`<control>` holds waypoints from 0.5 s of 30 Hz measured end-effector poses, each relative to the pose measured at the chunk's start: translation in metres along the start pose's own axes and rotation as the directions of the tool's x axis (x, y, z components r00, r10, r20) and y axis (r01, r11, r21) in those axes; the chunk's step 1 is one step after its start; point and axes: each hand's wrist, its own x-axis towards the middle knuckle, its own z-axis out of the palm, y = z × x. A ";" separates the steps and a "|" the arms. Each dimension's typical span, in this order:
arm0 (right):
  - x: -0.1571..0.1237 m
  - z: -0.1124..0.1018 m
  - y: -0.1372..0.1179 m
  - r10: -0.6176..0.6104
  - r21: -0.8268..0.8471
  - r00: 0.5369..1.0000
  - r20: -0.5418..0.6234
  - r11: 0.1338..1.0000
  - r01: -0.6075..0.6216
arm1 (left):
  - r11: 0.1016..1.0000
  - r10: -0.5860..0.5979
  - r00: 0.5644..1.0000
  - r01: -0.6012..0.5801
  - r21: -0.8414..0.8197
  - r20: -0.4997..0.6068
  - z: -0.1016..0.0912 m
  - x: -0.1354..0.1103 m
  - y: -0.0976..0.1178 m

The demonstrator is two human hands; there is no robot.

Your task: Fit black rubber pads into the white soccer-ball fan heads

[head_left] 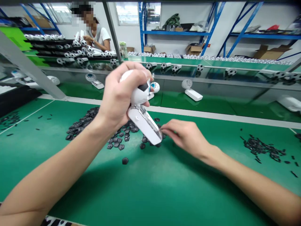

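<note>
My left hand [119, 94] is closed round the ball-shaped head of a white football-patterned handheld fan [141, 117], held above the green table [145, 188] with its white handle pointing down and to the right. My right hand [185, 135] rests low on the table just right of the handle's tip. Its fingertips are pinched together at the edge of a heap of small black pentagon pieces [117, 135]. Whatever the pinch holds is hidden behind the handle. A single black piece [125, 160] lies apart, nearer to me.
A second scatter of thin black bits [261, 147] lies at the right. Beyond a white strip runs a green conveyor [211, 103] carrying white fans [191, 91]. A person [94, 29] sits at the far left behind trays of football fans. Blue shelving holds cardboard boxes at the back.
</note>
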 end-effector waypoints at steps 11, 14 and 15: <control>0.024 -0.059 -0.009 0.568 0.726 0.821 -0.056 0.588 -0.357 | 0.943 -0.332 0.930 0.326 0.064 0.156 0.018 -0.024 -0.048; 0.023 -0.060 -0.013 0.559 0.745 0.826 -0.073 0.581 -0.328 | 0.951 -0.299 0.931 0.274 0.142 0.210 0.013 -0.019 -0.050; 0.023 -0.060 -0.014 0.552 0.745 0.829 -0.089 0.589 -0.312 | 0.954 -0.265 0.936 0.221 0.201 0.233 0.011 -0.017 -0.050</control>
